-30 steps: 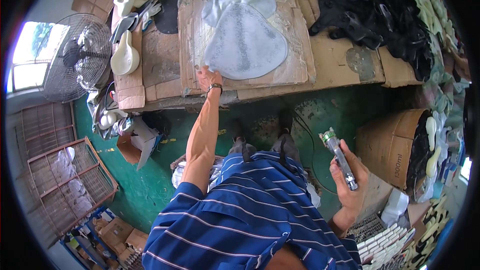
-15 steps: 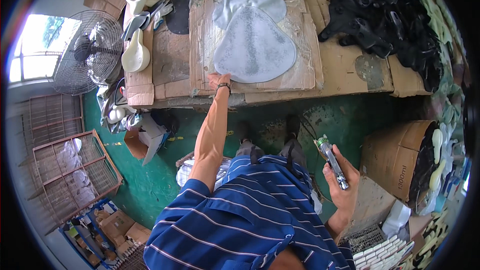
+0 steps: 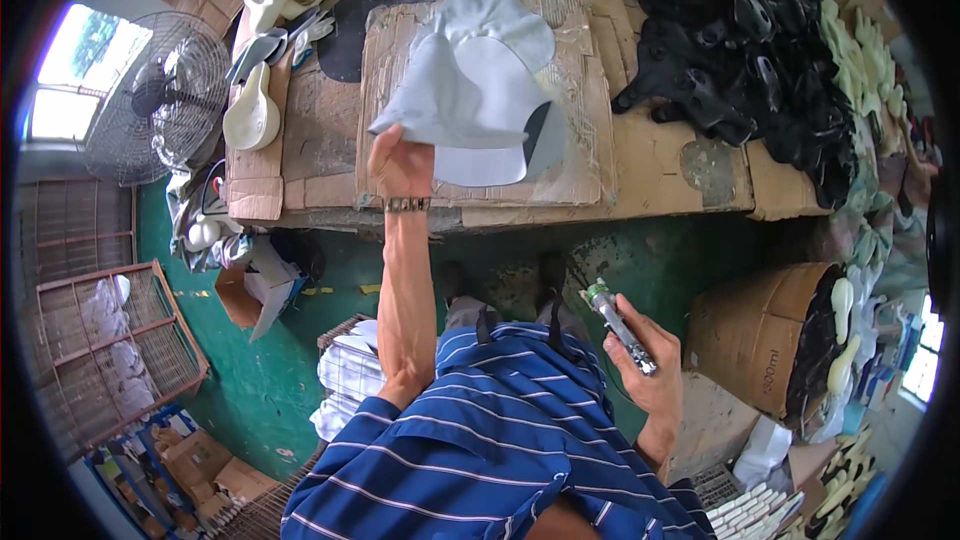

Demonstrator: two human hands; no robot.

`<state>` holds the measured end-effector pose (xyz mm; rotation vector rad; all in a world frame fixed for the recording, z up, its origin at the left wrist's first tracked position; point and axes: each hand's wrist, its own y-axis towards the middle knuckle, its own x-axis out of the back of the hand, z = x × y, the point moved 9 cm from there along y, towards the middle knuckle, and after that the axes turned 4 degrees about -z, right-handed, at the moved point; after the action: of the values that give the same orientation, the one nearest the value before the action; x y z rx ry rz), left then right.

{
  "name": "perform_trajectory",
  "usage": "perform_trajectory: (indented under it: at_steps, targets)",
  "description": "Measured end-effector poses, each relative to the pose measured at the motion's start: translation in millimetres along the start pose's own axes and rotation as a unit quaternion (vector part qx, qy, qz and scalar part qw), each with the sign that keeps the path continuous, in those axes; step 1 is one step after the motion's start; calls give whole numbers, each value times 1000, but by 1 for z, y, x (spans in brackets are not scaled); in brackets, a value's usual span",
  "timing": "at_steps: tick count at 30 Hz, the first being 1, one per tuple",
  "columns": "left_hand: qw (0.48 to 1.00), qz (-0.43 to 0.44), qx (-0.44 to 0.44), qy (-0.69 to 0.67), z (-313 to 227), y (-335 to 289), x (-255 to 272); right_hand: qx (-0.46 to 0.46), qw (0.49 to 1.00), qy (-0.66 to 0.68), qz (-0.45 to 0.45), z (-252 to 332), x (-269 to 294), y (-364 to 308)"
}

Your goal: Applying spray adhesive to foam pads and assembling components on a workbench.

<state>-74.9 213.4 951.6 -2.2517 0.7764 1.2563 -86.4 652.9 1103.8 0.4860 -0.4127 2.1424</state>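
My left hand (image 3: 402, 162) pinches the near left edge of a light grey fabric piece (image 3: 440, 100) and holds that edge up off the cardboard. Beneath the lifted fabric shows a smooth whitish piece (image 3: 480, 166), with a dark patch near its right side. Another grey rounded piece (image 3: 497, 22) lies behind them, partly covered. In my right hand (image 3: 652, 365), over the floor to the right, is a slim metal spray gun (image 3: 622, 328) with a green ring near its tip. My fingers hide part of its body.
A cardboard sheet (image 3: 588, 155) covers the bench under the fabric. Black pieces (image 3: 730, 50) are heaped at right. Pale moulded forms (image 3: 252, 120) and a caged fan (image 3: 155, 95) stand left. A large carton (image 3: 745, 340) sits on the floor at right.
My left hand has raised the near left edge of the speckled grey fabric and folded it upward, uncovering the whitish piece. The spray gun is still in my right hand.
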Motion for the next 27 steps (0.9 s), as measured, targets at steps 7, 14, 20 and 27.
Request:
perform_trajectory:
  at_steps: [7,14,20,27]
  targets:
    - [978,-156,-95,-100,-77,-110,19,36,990,-34,136,17,-33,37]
    - [900,-243,-296,-211,-89,-228,136,76,932,-81,345,12,-94,88]
    - [727,-366,-501,-294,-108,-393,227,158,850,-197,463,40,-134,89]
    - [509,-437,-700,-243,-99,-581,281,200,749,-274,570,61,-216,58]
